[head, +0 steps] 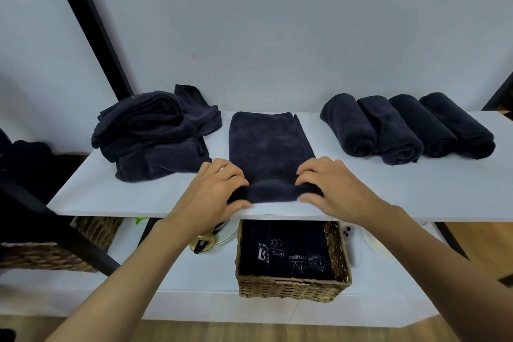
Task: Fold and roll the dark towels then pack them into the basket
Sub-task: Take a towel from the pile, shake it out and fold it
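We see a folded dark towel (270, 144) lying flat on the white shelf (416, 194), its near end turned over into a small roll at the front edge. The left hand (219, 189) and right hand (330, 183) each curl their fingers over an end of that roll, pinching it. Left of it sits a loose heap of towels (155, 130); to the right, four rolled towels (405, 128) lie side by side. Below, the wicker basket (291, 286) holds what seem to be four rolled towels, printed lettering showing.
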